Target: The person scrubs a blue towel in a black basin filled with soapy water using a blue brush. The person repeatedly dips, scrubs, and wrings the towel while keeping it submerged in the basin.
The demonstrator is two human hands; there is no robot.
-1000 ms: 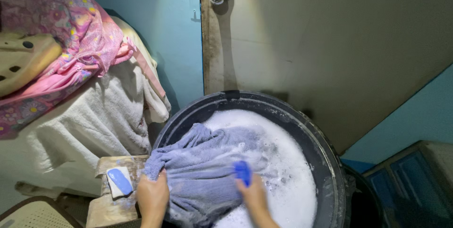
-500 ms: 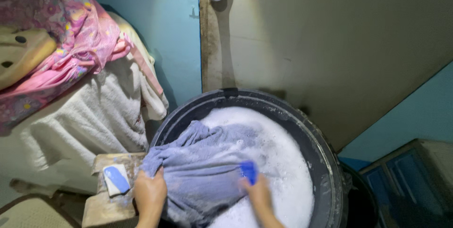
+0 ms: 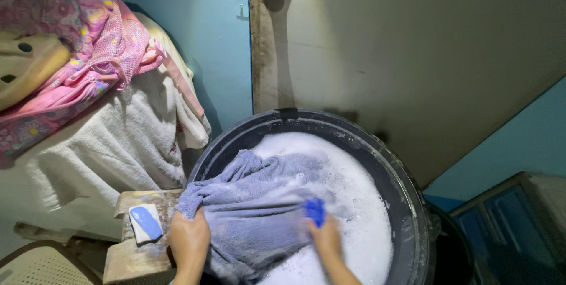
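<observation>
Right hand [image 3: 325, 239], blue brush [image 3: 315, 210] slid left across towel [image 3: 259, 202].

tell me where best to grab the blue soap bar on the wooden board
Take the blue soap bar across its two long sides, coming from straight above. It lies flat on a white holder on the wooden board, just left of the left hand, so only its top and edges are free, and it looks wet, so probably slippery.

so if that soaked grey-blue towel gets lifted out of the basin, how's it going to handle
Probably floppy: the towel already bunches in folds under the left hand. Likely heavy for its size, since it lies in the foamy water. The suds may make it slippery, so it could slide from the fingers.
</observation>
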